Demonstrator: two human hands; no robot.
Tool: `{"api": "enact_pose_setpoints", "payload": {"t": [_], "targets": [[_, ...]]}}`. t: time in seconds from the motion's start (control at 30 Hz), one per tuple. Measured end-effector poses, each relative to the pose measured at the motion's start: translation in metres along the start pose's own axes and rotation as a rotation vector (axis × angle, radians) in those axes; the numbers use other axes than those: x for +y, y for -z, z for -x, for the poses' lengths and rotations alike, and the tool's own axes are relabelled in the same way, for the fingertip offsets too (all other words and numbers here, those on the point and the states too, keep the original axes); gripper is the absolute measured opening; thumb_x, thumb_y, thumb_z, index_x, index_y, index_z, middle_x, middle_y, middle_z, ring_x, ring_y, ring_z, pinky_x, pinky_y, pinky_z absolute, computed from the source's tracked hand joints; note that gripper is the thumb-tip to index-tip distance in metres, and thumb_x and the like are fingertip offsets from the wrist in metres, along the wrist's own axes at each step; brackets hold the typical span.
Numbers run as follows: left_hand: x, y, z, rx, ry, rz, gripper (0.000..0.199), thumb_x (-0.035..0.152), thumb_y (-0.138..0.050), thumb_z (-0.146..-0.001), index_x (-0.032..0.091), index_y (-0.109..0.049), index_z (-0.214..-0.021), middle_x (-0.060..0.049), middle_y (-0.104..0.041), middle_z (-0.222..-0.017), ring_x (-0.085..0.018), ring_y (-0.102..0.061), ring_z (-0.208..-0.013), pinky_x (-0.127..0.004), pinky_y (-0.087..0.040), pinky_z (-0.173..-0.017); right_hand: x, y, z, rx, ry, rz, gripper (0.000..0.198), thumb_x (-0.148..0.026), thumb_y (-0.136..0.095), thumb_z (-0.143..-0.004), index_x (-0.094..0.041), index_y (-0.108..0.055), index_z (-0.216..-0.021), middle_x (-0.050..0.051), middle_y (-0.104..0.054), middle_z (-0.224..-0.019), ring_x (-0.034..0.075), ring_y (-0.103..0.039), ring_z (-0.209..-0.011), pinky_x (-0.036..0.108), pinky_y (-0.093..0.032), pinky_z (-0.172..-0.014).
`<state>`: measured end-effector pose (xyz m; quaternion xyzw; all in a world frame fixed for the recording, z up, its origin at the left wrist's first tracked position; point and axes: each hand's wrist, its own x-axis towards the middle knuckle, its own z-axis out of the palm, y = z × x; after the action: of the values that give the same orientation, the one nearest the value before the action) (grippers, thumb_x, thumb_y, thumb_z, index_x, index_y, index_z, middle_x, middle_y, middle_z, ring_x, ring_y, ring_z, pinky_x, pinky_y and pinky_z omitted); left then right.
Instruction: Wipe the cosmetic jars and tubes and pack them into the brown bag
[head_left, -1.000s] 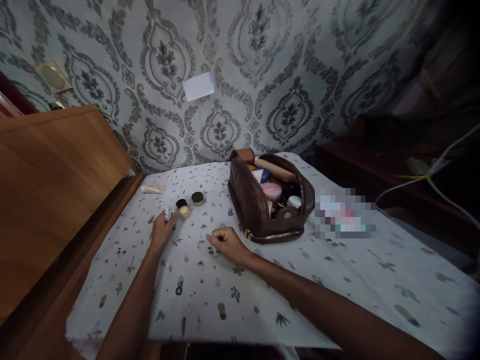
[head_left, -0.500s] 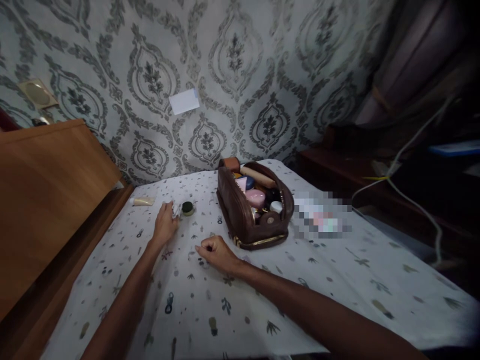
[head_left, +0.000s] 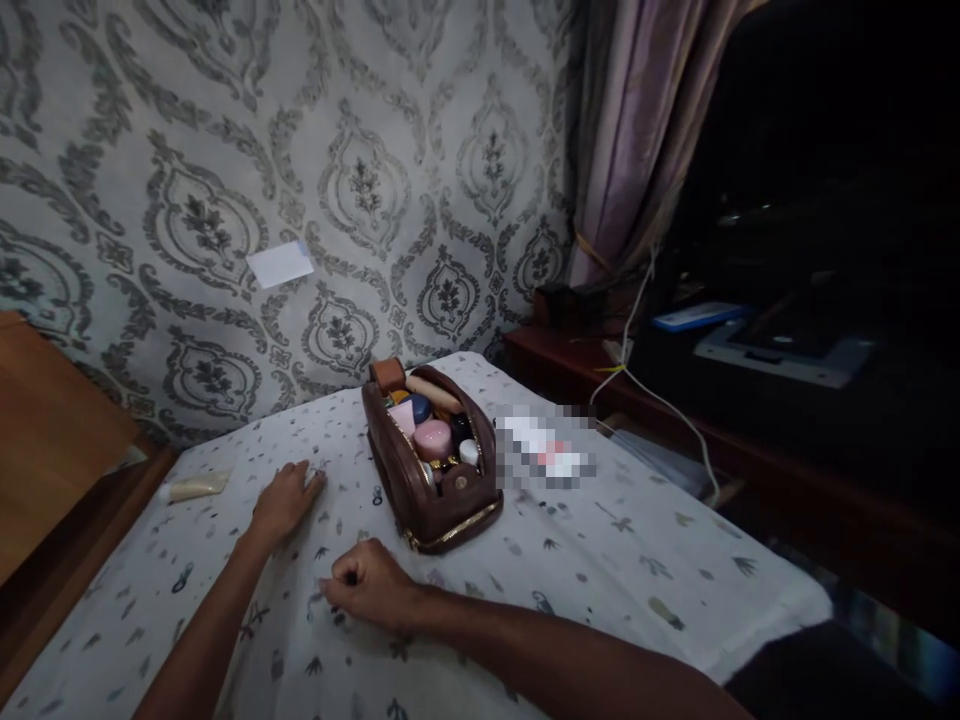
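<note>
My left hand [head_left: 285, 502] rests low over the patterned white cloth, fingers curled with their tips turned away. Anything under or inside them is hidden. Nearer to me, my right hand [head_left: 369, 583] is curled into a loose fist just above the cloth. A dark gap shows between thumb and forefinger, and I cannot make out what it holds, if anything. Beyond the right hand stands a brown leather toiletry bag [head_left: 390, 490], unzipped. Inside it are a pink round container [head_left: 433, 440], a blue lid [head_left: 417, 407], a white cap [head_left: 469, 452] and other items.
A cream-coloured tube [head_left: 196, 487] lies on the cloth to the left, by a wooden panel [head_left: 60, 430]. Right of the bag is a blurred-out item [head_left: 547, 447]. A white cable [head_left: 675, 410] hangs at the right, past the cloth's edge. Patterned wallpaper closes off the back.
The view has swung to the right. The dark green-lidded jar and the small white item by my left fingers no longer show. My left hand now covers about that spot; the right stays fisted.
</note>
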<state>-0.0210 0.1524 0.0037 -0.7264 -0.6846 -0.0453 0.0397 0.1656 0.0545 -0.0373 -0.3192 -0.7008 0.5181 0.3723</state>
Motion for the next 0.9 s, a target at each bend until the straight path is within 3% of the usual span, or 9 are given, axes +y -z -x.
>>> {"api": "enact_pose_setpoints", "payload": {"t": [0.17, 0.37, 0.47, 0.53, 0.6, 0.67, 0.8, 0.9], "targets": [[0.012, 0.003, -0.001, -0.038, -0.005, -0.177, 0.04, 0.044, -0.037, -0.098, 0.016, -0.058, -0.117, -0.016, -0.063, -0.109, -0.031, -0.065, -0.099, -0.037, -0.047, -0.077, -0.003, 0.004, 0.001, -0.016, 0.004, -0.005, 0.044, -0.019, -0.06, -0.078, -0.017, -0.034, -0.043, -0.009, -0.023, -0.042, 0.005, -0.026, -0.047, 0.021, -0.019, -0.048], [0.018, 0.011, -0.002, -0.016, -0.014, -0.221, 0.038, 0.045, -0.036, -0.098, 0.017, -0.059, -0.11, -0.013, -0.063, -0.101, -0.03, -0.066, -0.093, -0.035, -0.046, -0.074, 0.0, 0.004, 0.0, -0.006, 0.004, -0.04, 0.045, -0.017, -0.062, -0.077, -0.017, -0.033, -0.044, -0.009, -0.022, -0.044, 0.005, -0.025, -0.048, 0.022, -0.02, -0.049], [0.022, 0.016, 0.005, 0.079, -0.058, -0.184, 0.036, 0.044, -0.038, -0.098, 0.017, -0.059, -0.108, -0.011, -0.061, -0.096, -0.03, -0.066, -0.09, -0.036, -0.046, -0.073, 0.002, 0.001, -0.002, 0.092, -0.025, -0.022, 0.029, -0.017, -0.065, -0.076, -0.017, -0.046, -0.054, -0.009, -0.038, -0.05, 0.006, -0.037, -0.052, 0.02, -0.028, -0.052], [0.026, 0.02, 0.016, 0.16, -0.111, -0.093, 0.035, 0.045, -0.039, -0.097, 0.019, -0.059, -0.106, -0.009, -0.06, -0.094, -0.029, -0.065, -0.087, -0.035, -0.046, -0.072, 0.004, 0.0, -0.003, 0.19, -0.04, -0.022, 0.011, -0.016, -0.068, -0.073, -0.018, -0.06, -0.079, -0.006, -0.055, -0.071, 0.008, -0.048, -0.061, 0.021, -0.039, -0.06], [0.032, 0.023, 0.033, 0.221, -0.194, 0.048, 0.033, 0.047, -0.04, -0.097, 0.021, -0.059, -0.103, -0.006, -0.06, -0.092, -0.026, -0.065, -0.086, -0.034, -0.047, -0.072, 0.006, 0.0, -0.004, 0.253, -0.037, -0.045, 0.043, -0.016, -0.07, -0.071, -0.021, -0.058, -0.112, 0.0, -0.061, -0.1, 0.01, -0.056, -0.07, 0.024, -0.047, -0.068], [0.039, 0.026, 0.051, 0.255, -0.279, 0.182, 0.033, 0.048, -0.04, -0.098, 0.021, -0.059, -0.103, -0.005, -0.062, -0.093, -0.024, -0.065, -0.087, -0.032, -0.047, -0.073, 0.009, 0.0, -0.005, 0.254, -0.006, -0.049, 0.06, -0.016, -0.072, -0.07, -0.023, -0.051, -0.125, 0.004, -0.058, -0.114, 0.013, -0.06, -0.078, 0.03, -0.052, -0.075], [0.053, 0.027, 0.08, 0.338, -0.378, 0.287, 0.03, 0.045, -0.042, -0.099, 0.021, -0.06, -0.101, -0.003, -0.063, -0.089, -0.021, -0.064, -0.081, -0.031, -0.047, -0.071, 0.014, 0.0, -0.007, 0.221, 0.058, -0.019, 0.043, -0.016, -0.075, -0.068, -0.02, -0.057, -0.107, 0.003, -0.062, -0.102, 0.022, -0.062, -0.095, 0.037, -0.052, -0.088], [0.058, 0.023, 0.089, 0.412, -0.452, 0.261, 0.029, 0.041, -0.042, -0.1, 0.019, -0.062, -0.096, -0.003, -0.062, -0.085, -0.021, -0.063, -0.078, -0.03, -0.047, -0.069, 0.016, 0.0, -0.008, 0.263, 0.107, -0.107, 0.052, -0.015, -0.075, -0.068, -0.02, -0.056, -0.115, 0.005, -0.066, -0.114, 0.023, -0.062, -0.106, 0.037, -0.049, -0.096]]}}
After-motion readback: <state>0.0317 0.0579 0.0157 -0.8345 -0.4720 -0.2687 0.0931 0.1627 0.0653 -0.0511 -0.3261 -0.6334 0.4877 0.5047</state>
